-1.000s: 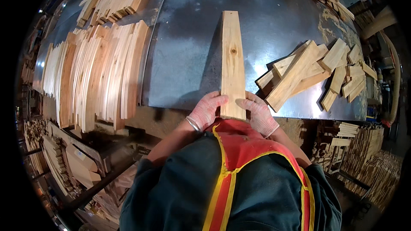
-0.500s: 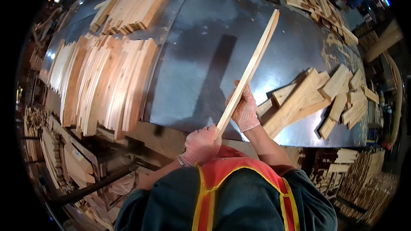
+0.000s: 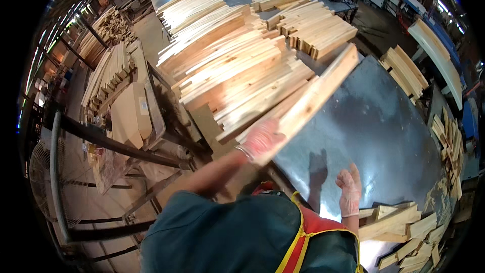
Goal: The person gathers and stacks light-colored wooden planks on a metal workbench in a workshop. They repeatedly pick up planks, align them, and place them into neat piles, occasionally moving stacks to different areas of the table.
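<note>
My left hand (image 3: 262, 139), in a pale knit glove with a reddish palm, is closed around the near end of a long wooden board (image 3: 319, 102). The board slants up and away to the right, beside the row of boards (image 3: 237, 65) laid side by side on the metal-topped table (image 3: 374, 121). Above the table's bare surface, my right hand (image 3: 349, 188), gloved likewise, holds nothing. One of its fingers points up while the others are partly bent. Its shadow falls on the metal to its left.
Short wood pieces (image 3: 394, 222) lie heaped at the table's near right. Another board stack (image 3: 323, 28) sits at the far side. To my left are a dark metal rail (image 3: 121, 144), a fan (image 3: 48, 182) and a bench holding cardboard (image 3: 132, 114) and timber.
My view has swung left. The board has moved left to the row of boards, its broad face now showing. My right hand has let go of it and is apart.
</note>
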{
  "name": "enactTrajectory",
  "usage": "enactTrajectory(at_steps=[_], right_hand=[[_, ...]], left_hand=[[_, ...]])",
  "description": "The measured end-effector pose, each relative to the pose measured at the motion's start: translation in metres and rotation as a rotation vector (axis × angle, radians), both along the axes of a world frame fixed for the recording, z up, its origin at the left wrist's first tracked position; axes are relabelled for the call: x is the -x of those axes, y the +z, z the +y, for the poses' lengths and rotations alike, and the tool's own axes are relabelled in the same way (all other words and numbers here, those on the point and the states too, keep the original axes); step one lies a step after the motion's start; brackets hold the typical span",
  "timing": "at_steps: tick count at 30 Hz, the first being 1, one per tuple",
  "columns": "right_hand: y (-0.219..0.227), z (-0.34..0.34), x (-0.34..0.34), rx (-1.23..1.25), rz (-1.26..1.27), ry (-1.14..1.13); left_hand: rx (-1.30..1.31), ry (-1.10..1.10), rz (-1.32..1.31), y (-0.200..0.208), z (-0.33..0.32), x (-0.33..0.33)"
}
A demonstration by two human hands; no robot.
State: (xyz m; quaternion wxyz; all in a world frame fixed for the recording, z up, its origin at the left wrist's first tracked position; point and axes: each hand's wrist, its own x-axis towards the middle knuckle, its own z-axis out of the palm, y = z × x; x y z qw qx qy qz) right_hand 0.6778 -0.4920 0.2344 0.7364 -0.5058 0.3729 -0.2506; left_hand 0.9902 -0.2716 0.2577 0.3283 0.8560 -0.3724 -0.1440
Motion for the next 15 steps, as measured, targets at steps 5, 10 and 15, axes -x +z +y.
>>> enactTrajectory(at_steps=[5,10,15], right_hand=[[-0.008,0.015,-0.019,-0.015,0.049,-0.069],[-0.002,0.050,-0.054,-0.115,0.096,-0.084],[-0.007,0.066,-0.064,-0.178,0.160,-0.094]], left_hand=[[0.099,0.185,-0.388,0.050,0.087,-0.175],[-0.247,0.168,-0.809,0.092,0.132,-0.337],[-0.458,0.474,-0.852,0.049,0.198,-0.433]])
